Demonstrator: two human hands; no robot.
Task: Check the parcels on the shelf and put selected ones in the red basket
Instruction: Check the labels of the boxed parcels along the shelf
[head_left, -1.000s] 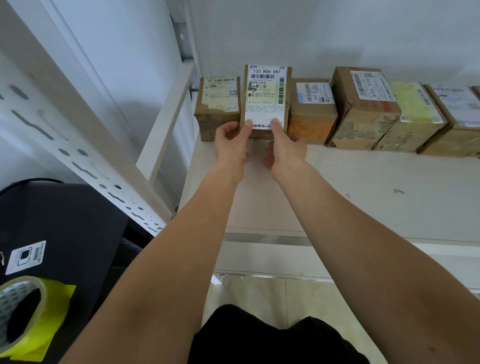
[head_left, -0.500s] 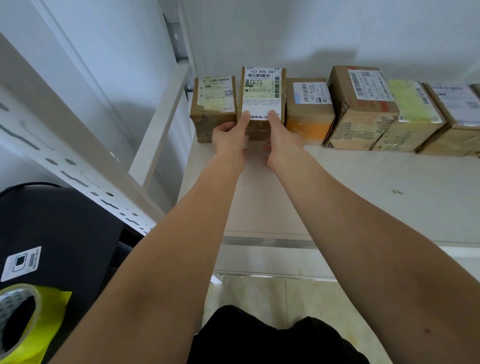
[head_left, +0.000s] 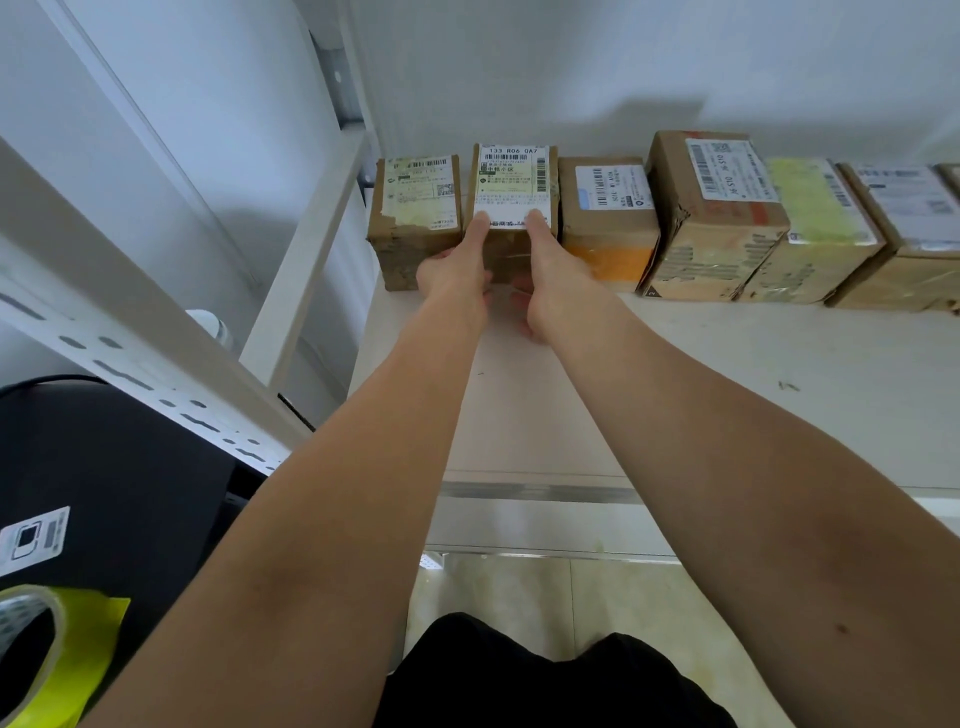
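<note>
A row of brown cardboard parcels stands along the back of the white shelf (head_left: 727, 389). The second parcel from the left (head_left: 511, 182) has a white label reading 133 R06 0A7 and sits in line with its neighbours. My left hand (head_left: 454, 273) and my right hand (head_left: 556, 280) both hold it at its front edge. Each thumb lies on the lower end of the label, and the fingers curl against the front face. No red basket is in view.
The leftmost parcel (head_left: 415, 208) and an orange-taped parcel (head_left: 605, 218) flank the held one. A taller box (head_left: 711, 218) and a yellow-labelled box (head_left: 815, 223) stand further right. The white shelf frame (head_left: 301, 270) runs at left, above a black case (head_left: 104, 467) and a yellow tape roll (head_left: 47, 654).
The labelled parcel, tipped up towards me a second ago, has gone back and down into the row. Both hands followed it forward and still hold its front.
</note>
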